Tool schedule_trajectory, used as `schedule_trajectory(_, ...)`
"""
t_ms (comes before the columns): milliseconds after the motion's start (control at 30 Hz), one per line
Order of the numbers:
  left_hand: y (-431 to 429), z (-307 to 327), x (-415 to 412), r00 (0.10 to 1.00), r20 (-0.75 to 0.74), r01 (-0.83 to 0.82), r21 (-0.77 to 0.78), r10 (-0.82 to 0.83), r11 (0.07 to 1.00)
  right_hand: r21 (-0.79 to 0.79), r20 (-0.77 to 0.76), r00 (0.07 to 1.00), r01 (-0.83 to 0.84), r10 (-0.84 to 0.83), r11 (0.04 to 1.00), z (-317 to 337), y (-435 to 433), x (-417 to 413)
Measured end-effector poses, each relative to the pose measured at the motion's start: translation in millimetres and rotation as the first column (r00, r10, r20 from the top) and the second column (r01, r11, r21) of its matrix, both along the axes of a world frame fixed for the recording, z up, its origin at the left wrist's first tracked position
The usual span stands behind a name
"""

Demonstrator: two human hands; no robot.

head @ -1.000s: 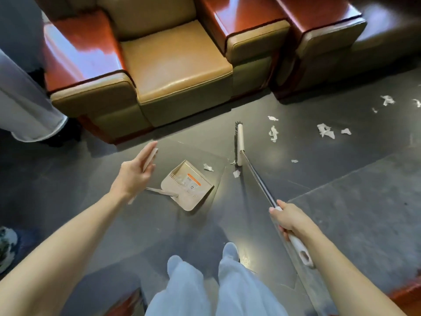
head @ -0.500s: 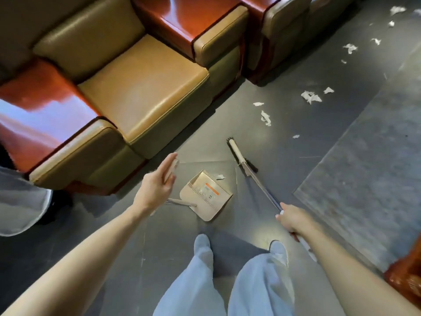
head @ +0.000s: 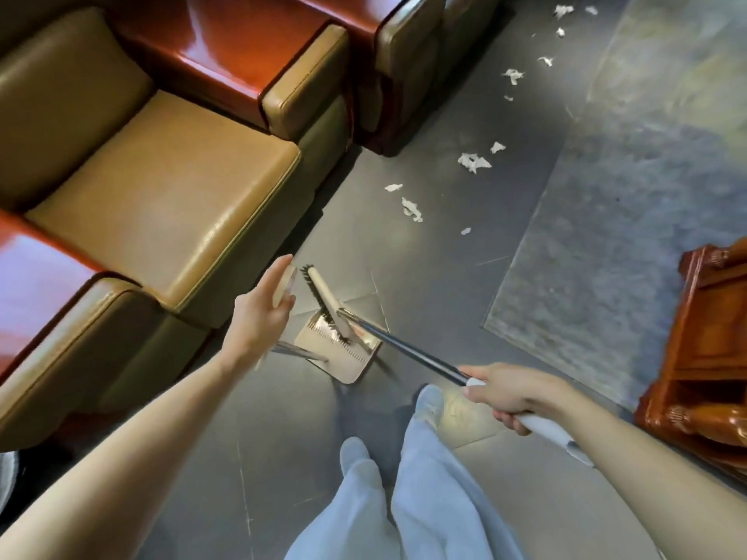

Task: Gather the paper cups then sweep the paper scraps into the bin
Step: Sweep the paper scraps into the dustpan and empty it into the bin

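Pinching the dustpan (head: 343,351) loosely with the left hand (head: 258,321) while the right hand (head: 515,396) grips the broom (head: 329,307) risks it tipping.

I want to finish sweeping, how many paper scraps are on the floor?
11 paper scraps: three just beyond the broom, two off the armchair corner, three further along the rug edge, three at the far top. More may hide in the dustpan.
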State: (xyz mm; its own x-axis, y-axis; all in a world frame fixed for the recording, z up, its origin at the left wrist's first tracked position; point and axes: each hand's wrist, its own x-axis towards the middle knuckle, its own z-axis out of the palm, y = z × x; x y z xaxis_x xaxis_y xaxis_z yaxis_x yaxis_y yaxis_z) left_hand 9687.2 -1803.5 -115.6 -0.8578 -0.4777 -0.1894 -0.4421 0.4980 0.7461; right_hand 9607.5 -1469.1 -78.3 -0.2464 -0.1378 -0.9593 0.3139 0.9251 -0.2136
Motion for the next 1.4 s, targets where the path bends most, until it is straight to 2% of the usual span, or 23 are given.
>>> schedule_trajectory(267, 2.9, 12.6, -119.2, 0.999, -0.048, -0.01, 0.006, 0.01, 1.0, -0.086, -0.127, 0.951, 0.273, -0.282, 0.958, -6.7, -4.3, -116.0)
schedule_trajectory(433, 3.4, 22.9, -211.9, 0.999, -0.046, -0.002, 0.001, 0.002, 1.0, -0.089, -0.191, 0.923, 0.323, -0.335, 0.942, -8.6, -3.2, -222.7)
schedule_trajectory(767, -21.7, 21.5, -362.3, 0.999, -0.018, 0.044, -0.113, -0.046, 0.993, 0.028, -0.287, 0.925, 0.269, -0.25, 0.963, -11.9, -44.4, -382.6)
schedule_trajectory(1000, -63.2, 9.4, -460.9, 0.987, 0.071, 0.144, -0.012, -0.143, 0.989, 0.233, -0.333, 0.942, 0.041, 0.04, 0.972, -43.8, -98.7, -446.7)
schedule_trajectory(1033, -66.7, 7.2, -475.0, 0.985, 0.075, 0.156, -0.019, -0.155, 0.988, 0.214, -0.333, 0.941, 0.014, 0.06, 0.977, -49.9, -106.3, -450.1)
schedule_trajectory(1167, -75.2, 2.1, -517.9, 0.979, 0.09, 0.185, -0.012, -0.183, 0.983, 0.025, -0.273, 0.959, 0.086, -0.076, 0.996, -62.2, -133.5, -443.1)
schedule_trajectory(1300, -82.0, 0.2, -531.4, 0.975, 0.098, 0.197, 0.027, -0.198, 0.98, 0.003, -0.074, 0.981, 0.181, -0.18, 0.983, -49.5, -145.0, -427.8)
schedule_trajectory(1400, -86.9, 2.1, -531.1, 0.978, 0.095, 0.179, 0.068, -0.185, 0.982, 0.018, -0.049, 0.974, 0.224, -0.223, 0.975, -25.2, -144.7, -428.9)
